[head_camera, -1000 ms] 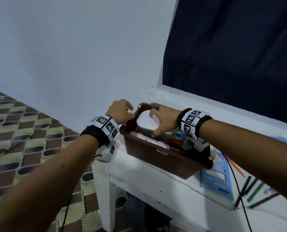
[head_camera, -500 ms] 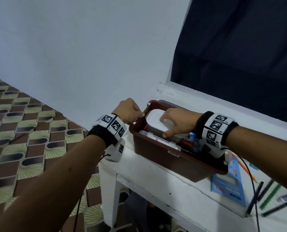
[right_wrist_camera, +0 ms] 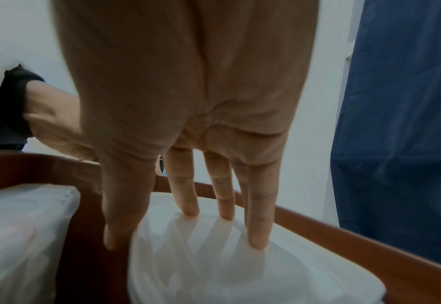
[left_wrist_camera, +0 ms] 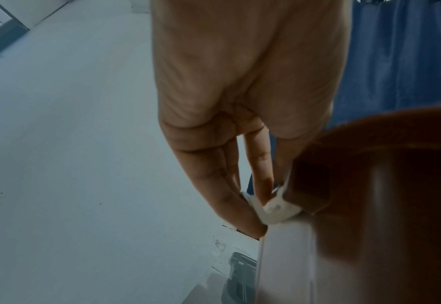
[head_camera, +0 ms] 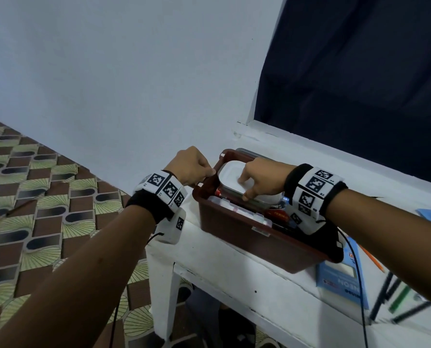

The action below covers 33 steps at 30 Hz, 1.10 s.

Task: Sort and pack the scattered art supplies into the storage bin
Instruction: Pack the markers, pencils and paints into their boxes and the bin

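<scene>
The brown storage bin stands on the left end of the white table. Inside it a white-lidded container lies on top of other supplies. My right hand presses the lid with straight fingertips, thumb down beside its near edge. At the bin's left end my left hand pinches a small white latch against the bin's corner. A clear plastic case and a red pack also lie in the bin.
On the table right of the bin lie a blue box, an orange pencil and several dark and green pens. A grey-lidded box sits behind the bin, by the wall. The table's left edge drops to patterned floor.
My right hand has shifted from covering the white container to pressing its lid with the fingertips. My left hand stays at the bin's left end.
</scene>
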Tool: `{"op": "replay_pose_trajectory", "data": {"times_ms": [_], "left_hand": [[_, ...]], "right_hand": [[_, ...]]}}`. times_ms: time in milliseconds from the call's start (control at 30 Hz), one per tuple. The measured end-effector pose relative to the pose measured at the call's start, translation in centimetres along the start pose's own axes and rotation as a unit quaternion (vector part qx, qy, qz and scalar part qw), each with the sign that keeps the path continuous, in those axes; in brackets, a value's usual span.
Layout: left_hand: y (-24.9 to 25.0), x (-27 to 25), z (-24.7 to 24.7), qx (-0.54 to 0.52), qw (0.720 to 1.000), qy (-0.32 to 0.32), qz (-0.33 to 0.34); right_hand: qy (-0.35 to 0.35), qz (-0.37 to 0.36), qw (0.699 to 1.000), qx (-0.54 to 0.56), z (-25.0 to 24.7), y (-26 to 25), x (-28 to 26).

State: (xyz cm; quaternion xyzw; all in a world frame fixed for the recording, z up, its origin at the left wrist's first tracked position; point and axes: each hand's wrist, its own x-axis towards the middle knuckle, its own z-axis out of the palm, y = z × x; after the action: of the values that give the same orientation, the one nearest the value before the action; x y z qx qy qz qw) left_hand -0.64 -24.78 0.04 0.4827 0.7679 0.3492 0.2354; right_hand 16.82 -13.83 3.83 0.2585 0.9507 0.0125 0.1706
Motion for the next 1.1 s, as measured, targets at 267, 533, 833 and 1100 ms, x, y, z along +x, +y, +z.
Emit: {"op": "replay_pose_trajectory", "data": {"times_ms": [267, 533, 833, 1100], "left_hand": [[0.2, -0.1, 0.1, 0.016, 1.0, 0.011, -0.004], [4.2, -0.9, 0.1, 0.139, 0.987, 0.08, 0.031], [15.2, -4.5, 8.8, 0.094, 0.976, 0.035, 0.196], [24.4, -11.0, 22.1, 0.015, 0.955, -0.107, 0.275]], "right_hand": [[0.022, 0.018, 0.999, 0.029, 0.7, 0.1, -0.7], [0.086, 0.014, 0.99, 0.112, -1.1, 1.4, -5.8], [0.179, 0.076, 0.959, 0.208, 1.9, 7.3, -20.2], [0.192, 0.19, 0.923, 0.274, 11.9, 12.2, -34.6]]}}
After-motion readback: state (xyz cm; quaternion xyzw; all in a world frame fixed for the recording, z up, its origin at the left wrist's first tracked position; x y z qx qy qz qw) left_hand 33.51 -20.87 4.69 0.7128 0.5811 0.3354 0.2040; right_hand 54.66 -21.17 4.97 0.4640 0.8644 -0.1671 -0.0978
